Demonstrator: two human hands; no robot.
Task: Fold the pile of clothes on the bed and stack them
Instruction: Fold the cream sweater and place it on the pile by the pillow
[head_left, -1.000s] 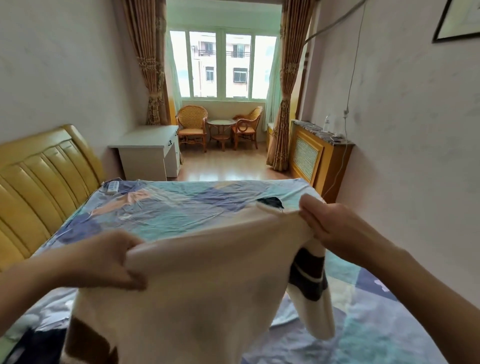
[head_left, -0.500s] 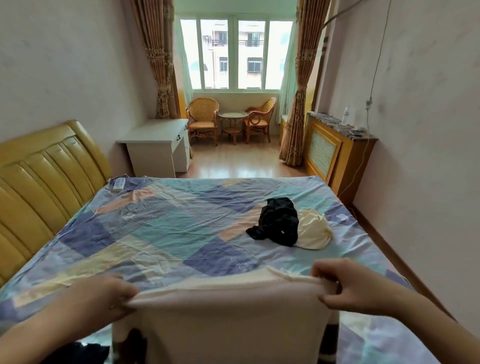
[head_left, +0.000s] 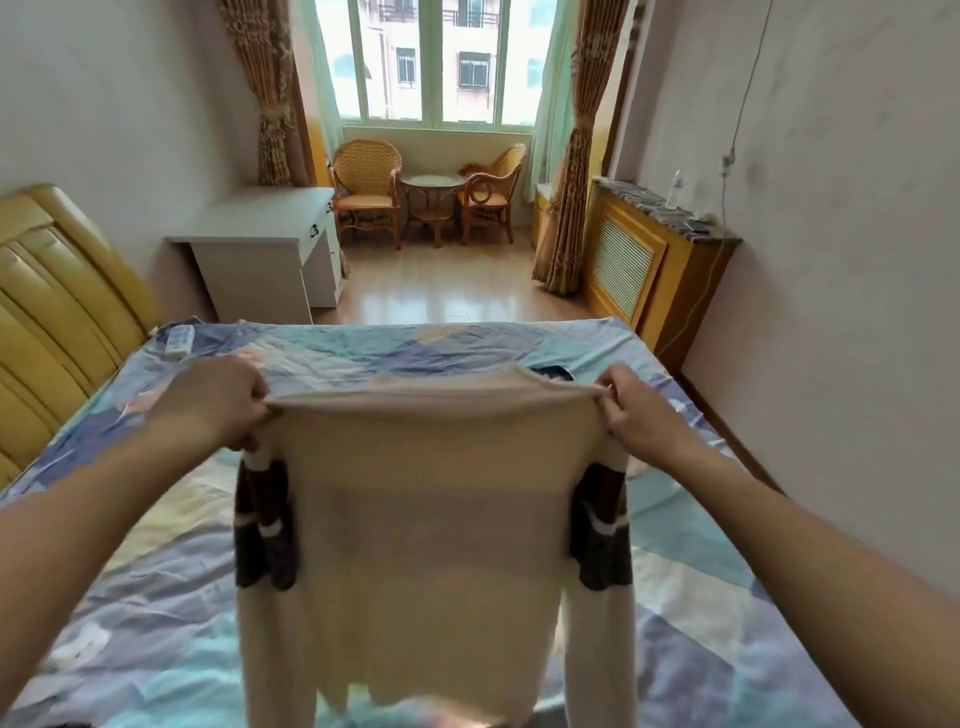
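A cream sweater (head_left: 431, 519) with dark brown and white bands on its sleeves hangs spread out in front of me above the bed (head_left: 156, 597). My left hand (head_left: 213, 402) grips its left shoulder and my right hand (head_left: 636, 410) pinches its right shoulder, both at the same height. The sleeves dangle at either side. A bit of a black garment (head_left: 553, 372) shows just over the sweater's top edge; the rest of the pile is hidden behind the sweater.
The bed has a patchwork blue, teal and yellow sheet and a yellow padded headboard (head_left: 57, 312) on the left. A remote (head_left: 179, 340) lies at the far left corner. Beyond stand a white desk (head_left: 265, 249), wicker chairs and a wooden radiator cover (head_left: 654, 260).
I have lifted the sweater from low near the bed edge up to full spread, and both hands moved up and forward. It now covers the black and cream clothes seen before.
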